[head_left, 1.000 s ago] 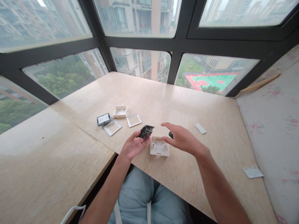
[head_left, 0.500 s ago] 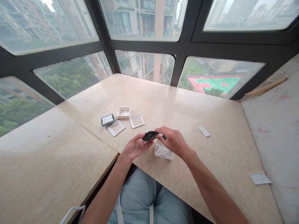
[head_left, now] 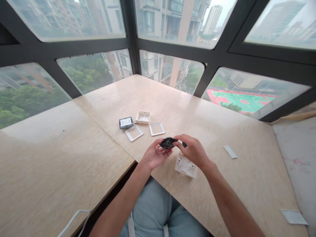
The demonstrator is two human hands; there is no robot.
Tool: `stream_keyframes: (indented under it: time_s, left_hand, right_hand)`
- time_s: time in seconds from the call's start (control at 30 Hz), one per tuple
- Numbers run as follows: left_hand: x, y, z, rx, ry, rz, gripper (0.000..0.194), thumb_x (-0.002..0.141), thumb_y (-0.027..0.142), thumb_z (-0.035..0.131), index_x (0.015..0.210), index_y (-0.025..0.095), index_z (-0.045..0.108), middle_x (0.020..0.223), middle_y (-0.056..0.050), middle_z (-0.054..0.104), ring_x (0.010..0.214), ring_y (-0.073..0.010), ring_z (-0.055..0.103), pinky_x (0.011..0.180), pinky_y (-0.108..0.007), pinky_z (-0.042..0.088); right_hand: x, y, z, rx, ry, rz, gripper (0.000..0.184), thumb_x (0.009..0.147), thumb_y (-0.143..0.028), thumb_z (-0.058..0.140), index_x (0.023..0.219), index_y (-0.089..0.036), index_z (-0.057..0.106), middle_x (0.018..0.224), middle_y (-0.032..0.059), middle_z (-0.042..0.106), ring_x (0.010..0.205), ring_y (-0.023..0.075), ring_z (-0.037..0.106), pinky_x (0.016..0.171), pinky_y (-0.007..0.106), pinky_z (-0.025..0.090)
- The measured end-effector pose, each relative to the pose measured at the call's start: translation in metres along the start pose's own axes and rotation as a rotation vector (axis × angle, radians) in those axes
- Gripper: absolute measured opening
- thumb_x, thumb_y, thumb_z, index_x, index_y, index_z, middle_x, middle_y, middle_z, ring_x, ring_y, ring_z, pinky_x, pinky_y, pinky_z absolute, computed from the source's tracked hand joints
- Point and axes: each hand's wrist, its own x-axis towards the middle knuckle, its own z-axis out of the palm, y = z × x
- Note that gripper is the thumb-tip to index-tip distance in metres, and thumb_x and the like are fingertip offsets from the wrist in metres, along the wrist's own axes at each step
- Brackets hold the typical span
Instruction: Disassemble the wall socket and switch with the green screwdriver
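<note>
Near the middle of the view, a dark-backed wall socket module [head_left: 168,143] is held up off the table, tilted with its back towards me. My left hand [head_left: 158,154] grips its left end between thumb and fingers, palm up. The thumb and forefinger of my right hand [head_left: 191,148] pinch its right end. A small dark green bit shows in the gap of the right hand; whether it belongs to the module I cannot tell. Just below the right hand, a white square back box [head_left: 185,166] lies on the table, its open side up.
Beyond the hands lie another socket module [head_left: 125,122], a white back box [head_left: 143,117] and two white frames [head_left: 134,132] [head_left: 157,128]. White plates [head_left: 230,152] [head_left: 294,217] lie to the right. A white cable [head_left: 74,219] hangs near the table edge [head_left: 123,168]. Windows stand behind.
The camera view has turned left, so everything sits further right. Both hands still hold the socket module, which has tilted slightly; the grip looks much the same.
</note>
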Motion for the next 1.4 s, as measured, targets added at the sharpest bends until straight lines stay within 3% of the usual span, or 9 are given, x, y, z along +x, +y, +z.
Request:
stream_keyframes:
  time_s: [0.17, 0.33, 0.5, 0.7, 0.97, 1.17, 1.3, 1.4]
  left_hand:
    - [0.001, 0.010, 0.000, -0.126, 0.116, 0.038, 0.022, 0.096, 0.032, 0.059, 0.096, 0.010, 0.062, 0.082, -0.011, 0.068, 0.077, -0.0207, 0.070, 0.074, -0.031, 0.058]
    - [0.006, 0.017, -0.003, -0.268, 0.106, 0.011, 0.030, 0.097, 0.042, 0.056, 0.100, 0.013, 0.060, 0.086, -0.010, 0.065, 0.083, -0.0248, 0.070, 0.071, -0.035, 0.057]
    - [0.009, 0.024, -0.005, -0.372, 0.119, -0.067, 0.039, 0.094, 0.048, 0.057, 0.107, 0.012, 0.058, 0.095, -0.014, 0.065, 0.089, -0.0271, 0.068, 0.072, -0.035, 0.058]
    - [0.010, 0.030, -0.009, -0.449, 0.117, -0.132, 0.041, 0.094, 0.049, 0.057, 0.112, 0.013, 0.056, 0.099, -0.016, 0.064, 0.089, -0.0275, 0.068, 0.067, -0.035, 0.059]
    - [0.011, 0.033, -0.019, -0.461, 0.081, -0.173, 0.049, 0.092, 0.053, 0.061, 0.120, 0.013, 0.054, 0.107, -0.019, 0.064, 0.096, -0.0284, 0.068, 0.072, -0.036, 0.060]
    - [0.015, 0.035, -0.024, -0.418, 0.050, -0.184, 0.051, 0.092, 0.056, 0.059, 0.121, 0.014, 0.054, 0.106, -0.018, 0.065, 0.098, -0.0294, 0.069, 0.076, -0.039, 0.060]
    - [0.017, 0.030, -0.031, -0.270, -0.011, -0.146, 0.056, 0.095, 0.062, 0.050, 0.113, 0.010, 0.060, 0.100, -0.019, 0.067, 0.099, -0.0323, 0.071, 0.080, -0.042, 0.060]
    - [0.017, 0.022, -0.039, -0.148, -0.060, -0.026, 0.062, 0.098, 0.065, 0.042, 0.110, 0.008, 0.065, 0.101, -0.020, 0.070, 0.097, -0.0293, 0.072, 0.082, -0.041, 0.059]
  right_hand:
    - [0.034, -0.005, 0.013, -0.037, -0.106, 0.034, 0.014, 0.091, -0.020, 0.065, 0.101, -0.022, 0.075, 0.101, 0.0068, 0.080, 0.093, 0.0242, 0.073, 0.080, 0.032, 0.051]
    - [0.074, -0.011, 0.022, -0.056, -0.263, 0.111, 0.012, 0.089, -0.020, 0.064, 0.094, -0.021, 0.075, 0.096, 0.0060, 0.079, 0.088, 0.0220, 0.070, 0.079, 0.032, 0.047]
    - [0.096, -0.021, 0.025, -0.039, -0.358, 0.133, 0.003, 0.084, -0.022, 0.069, 0.083, -0.020, 0.072, 0.076, 0.0008, 0.073, 0.069, 0.0159, 0.064, 0.066, 0.026, 0.043]
    - [0.105, -0.028, 0.032, 0.000, -0.398, 0.180, 0.010, 0.087, -0.024, 0.064, 0.081, -0.018, 0.070, 0.068, -0.0007, 0.066, 0.052, 0.0105, 0.057, 0.056, 0.023, 0.042]
    - [0.112, -0.027, 0.033, 0.121, -0.473, 0.251, 0.013, 0.083, -0.026, 0.064, 0.086, -0.017, 0.073, 0.074, 0.0005, 0.071, 0.048, 0.0093, 0.059, 0.048, 0.021, 0.046]
    - [0.113, -0.031, 0.035, 0.089, -0.452, 0.262, 0.012, 0.081, -0.018, 0.063, 0.083, -0.017, 0.074, 0.076, 0.0002, 0.072, 0.046, 0.0076, 0.059, 0.044, 0.018, 0.045]
    - [0.113, -0.031, 0.038, 0.094, -0.424, 0.281, 0.010, 0.079, -0.015, 0.064, 0.081, -0.017, 0.073, 0.079, 0.0004, 0.072, 0.045, 0.0061, 0.058, 0.044, 0.017, 0.045]
    - [0.112, -0.029, 0.037, 0.117, -0.409, 0.339, 0.009, 0.081, -0.016, 0.064, 0.083, -0.016, 0.072, 0.069, -0.0005, 0.069, 0.042, 0.0066, 0.057, 0.042, 0.017, 0.043]
